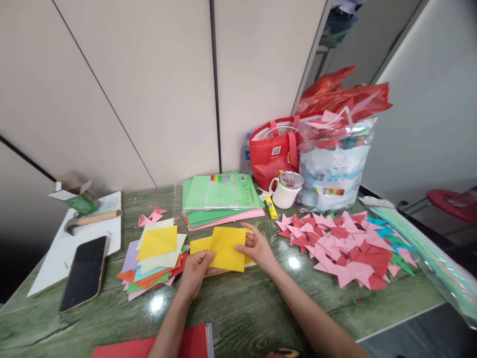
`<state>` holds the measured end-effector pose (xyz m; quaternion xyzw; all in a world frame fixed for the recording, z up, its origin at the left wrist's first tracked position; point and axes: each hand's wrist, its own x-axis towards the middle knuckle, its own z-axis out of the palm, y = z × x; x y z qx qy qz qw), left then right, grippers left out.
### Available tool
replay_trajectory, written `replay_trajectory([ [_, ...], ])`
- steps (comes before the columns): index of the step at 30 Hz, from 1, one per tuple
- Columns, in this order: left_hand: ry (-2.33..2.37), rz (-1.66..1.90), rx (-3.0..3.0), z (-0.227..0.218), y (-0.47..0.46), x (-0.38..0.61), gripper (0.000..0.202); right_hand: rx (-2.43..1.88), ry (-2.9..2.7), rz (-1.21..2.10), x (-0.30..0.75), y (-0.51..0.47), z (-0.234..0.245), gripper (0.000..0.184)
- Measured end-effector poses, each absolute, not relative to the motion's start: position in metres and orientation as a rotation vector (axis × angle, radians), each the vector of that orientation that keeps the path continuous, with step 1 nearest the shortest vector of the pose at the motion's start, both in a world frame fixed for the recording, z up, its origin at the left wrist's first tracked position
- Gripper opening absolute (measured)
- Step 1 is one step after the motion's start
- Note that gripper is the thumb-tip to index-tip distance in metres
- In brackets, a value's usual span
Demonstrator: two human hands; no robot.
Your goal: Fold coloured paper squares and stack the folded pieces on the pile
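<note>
A square sheet of yellow paper (226, 248) is held up between my two hands, slightly above the table. My left hand (197, 270) pinches its lower left edge between thumb and fingers. At the right edge, my right hand (256, 246) grips it, thumb in front and fingers behind. More yellow paper (200, 245) lies beneath, partly hidden by the held sheet and my hands. Just left of my left hand sits a loose stack of coloured square papers (154, 263), with a yellow square (158, 242) on top.
Folded pink and red paper pieces (346, 248) are heaped at the right. Packs of coloured paper (223, 194), a glue stick (271, 207), a white mug (285, 194) and a red bag (274, 154) stand behind. A phone (85, 273) and a hammer (93, 219) lie left.
</note>
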<state>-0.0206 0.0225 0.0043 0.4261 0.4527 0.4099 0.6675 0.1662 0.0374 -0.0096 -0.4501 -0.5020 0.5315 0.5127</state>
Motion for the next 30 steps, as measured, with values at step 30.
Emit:
replay_trajectory([
  [30, 0.939, 0.611, 1.124, 0.022, 0.006, -0.013, 0.03, -0.925, -2.726, 0.003, 0.156, 0.04, 0.066, 0.011],
])
